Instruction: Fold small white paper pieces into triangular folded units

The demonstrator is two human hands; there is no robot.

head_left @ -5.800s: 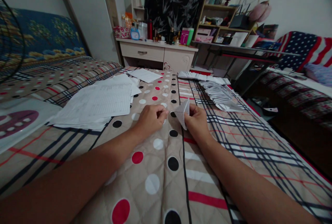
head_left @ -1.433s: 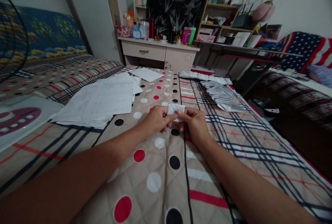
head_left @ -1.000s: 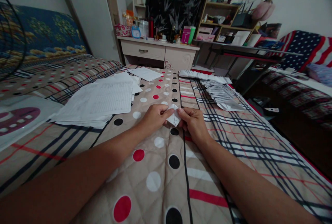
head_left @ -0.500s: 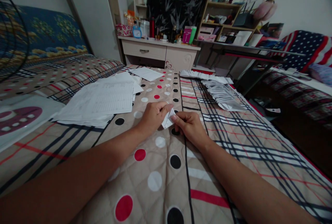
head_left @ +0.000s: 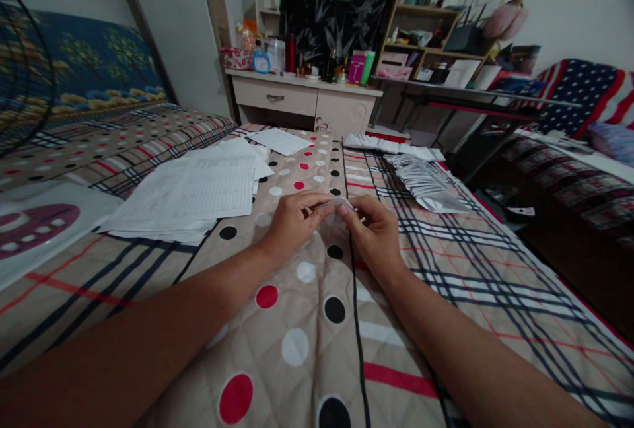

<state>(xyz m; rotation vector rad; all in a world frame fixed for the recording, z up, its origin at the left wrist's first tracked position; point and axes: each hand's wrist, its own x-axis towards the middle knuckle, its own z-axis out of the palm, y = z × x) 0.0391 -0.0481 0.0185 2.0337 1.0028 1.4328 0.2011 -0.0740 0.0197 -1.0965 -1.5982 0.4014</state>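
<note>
My left hand and my right hand meet over the quilted bedspread, fingers pinched together on a small folded piece of white paper. The paper lies nearly edge-on between the fingertips, so only a thin pale sliver of it shows. Both forearms stretch forward from the bottom of the view. A row of several folded paper pieces lies on the plaid part of the bedspread, beyond my right hand. A loose stack of printed sheets rests to the left of my left hand.
A white plastic bag lies at the far left. A white dresser crowded with bottles stands past the bed's end, with a wooden shelf and a desk beside it. Another bed with a flag blanket is on the right.
The folded paper, held upright and broad-side earlier, has been turned flat between both hands' fingertips. My hands stayed in about the same spot over the bedspread.
</note>
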